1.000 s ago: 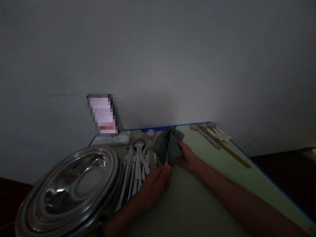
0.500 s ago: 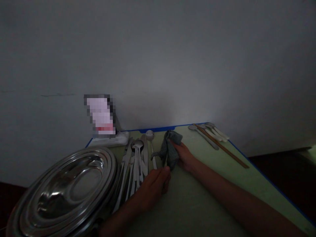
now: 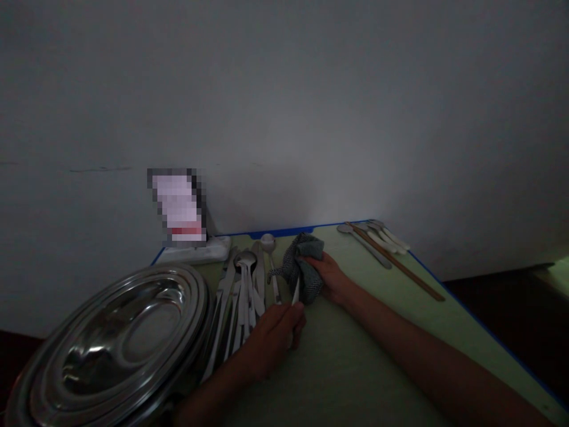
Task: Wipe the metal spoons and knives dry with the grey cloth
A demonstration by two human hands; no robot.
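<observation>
At far left, a stack of oval metal plates (image 3: 198, 283) rests on the pale green table (image 3: 355, 362), the topmost plate with a recessed, reflective centre. Behind the stack, a device (image 3: 180, 201) with its screen pixelated leans back above a whitish block (image 3: 195, 253), near the wall (image 3: 284, 107). Immediately right of the plates lies a group of metal cutlery (image 3: 243, 296), knives and spoons side by side and partly overlapping, handles toward the person. Just beside it lies a single round-bowled spoon (image 3: 268, 241), bowl toward the wall. The left hand (image 3: 276, 332) is closed around a slender pale utensil (image 3: 296, 293); its type cannot be determined, the far end being hidden by the cloth. The dark checked cloth (image 3: 291, 259) is bunched over that end, at mid-table, above the surface. The right hand (image 3: 332, 277) grasps the cloth from its right side, fingers partly concealed in the folds. Farther right, apart from both hands, lie a metal spoon (image 3: 371, 252), wooden chopsticks (image 3: 406, 268) set slantwise, and several white-handled utensils (image 3: 397, 244) close to the table's blue edge
</observation>
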